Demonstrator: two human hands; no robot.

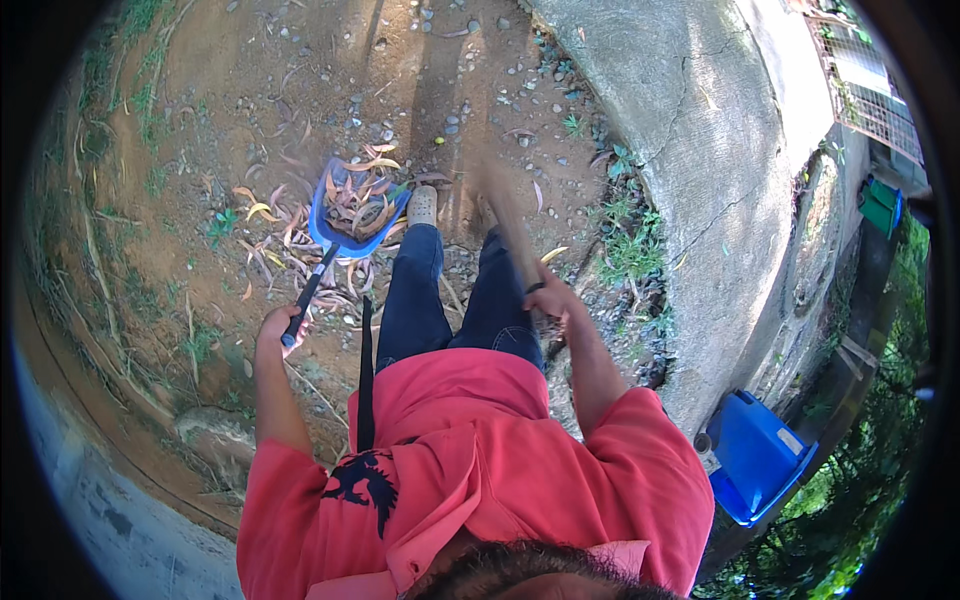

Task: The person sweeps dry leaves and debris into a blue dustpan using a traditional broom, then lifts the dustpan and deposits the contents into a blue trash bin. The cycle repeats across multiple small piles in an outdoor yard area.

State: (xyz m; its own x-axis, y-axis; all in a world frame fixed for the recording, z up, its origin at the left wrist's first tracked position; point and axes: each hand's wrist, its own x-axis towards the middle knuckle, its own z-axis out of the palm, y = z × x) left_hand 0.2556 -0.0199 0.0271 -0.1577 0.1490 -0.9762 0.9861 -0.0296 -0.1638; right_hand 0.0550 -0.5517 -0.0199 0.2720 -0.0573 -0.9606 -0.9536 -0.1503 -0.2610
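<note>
My left hand (283, 327) grips the black handle of a blue dustpan (318, 229), low over the ground and left of my feet. Dry, curled leaves (356, 206) fill much of its pan. More fallen leaves (274, 251) lie around the pan's left side and below it. My right hand (553, 292) is closed around the bound end of a brown broom (510, 214), probably a stick broom. Its far end is motion-blurred near my right shoe, so I cannot tell whether it touches the ground.
Bare soil with pebbles (454, 120) surrounds my tan clogs (422, 204). Weeds (630, 247) edge a cracked concrete slab (720, 150) on the right. A blue wheeled bin (757, 454) stands at lower right, a green bin (877, 206) farther up. Roots (94, 240) run along the left.
</note>
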